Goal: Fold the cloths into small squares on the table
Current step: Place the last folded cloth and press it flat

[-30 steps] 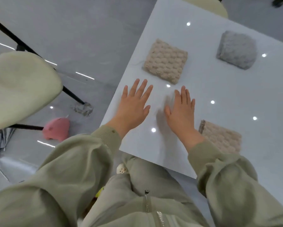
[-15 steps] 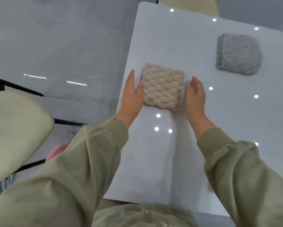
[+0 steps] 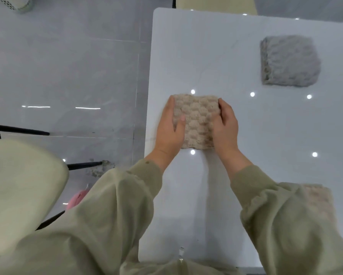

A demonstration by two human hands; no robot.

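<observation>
The left hand (image 3: 171, 127) clasps the left edge of the beige cloth (image 3: 196, 118), thumb laid over its top. The right hand (image 3: 225, 126) curls its fingers onto the right edge. This folded, bumpy square lies on the table (image 3: 206, 46) directly between the hands, equally near both, close to the table's left edge. The grey folded cloth (image 3: 289, 60) sits well apart on the right hand's side. A second beige cloth (image 3: 318, 197) shows past the right sleeve.
</observation>
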